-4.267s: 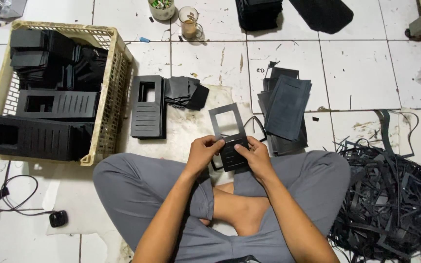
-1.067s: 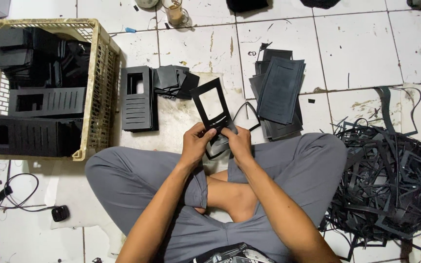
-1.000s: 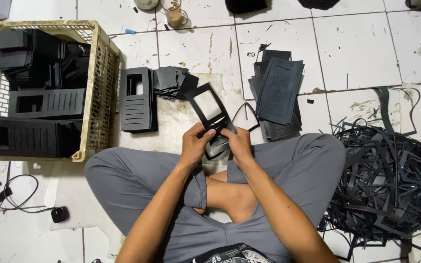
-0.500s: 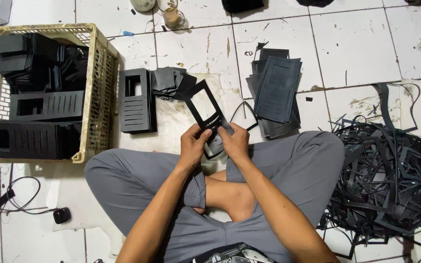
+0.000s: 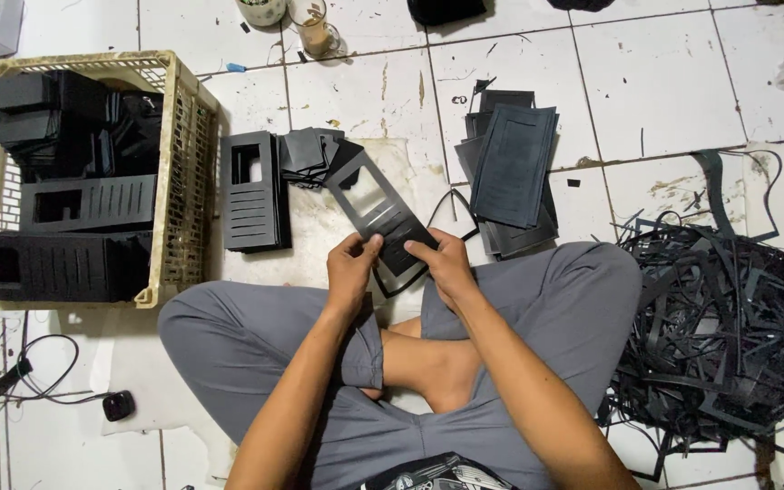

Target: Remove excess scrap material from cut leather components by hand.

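I sit cross-legged on a white tiled floor. Both hands hold one flat black sheet panel with a rectangular cut-out window and slots; it tilts up and to the left, away from me. My left hand pinches its near left edge. My right hand grips its near right edge. A thin black trimmed strip loops beside the panel on the floor.
A cream plastic basket at left holds several black folded boxes. A folded black box and small black pieces lie ahead. Stacked flat black sheets sit ahead right. A heap of black offcut strips fills the right. Cups stand farther off.
The panel has swung leftward and flatter in my hands compared with a second ago. My hands stay in front of my knees. The view has shifted slightly.
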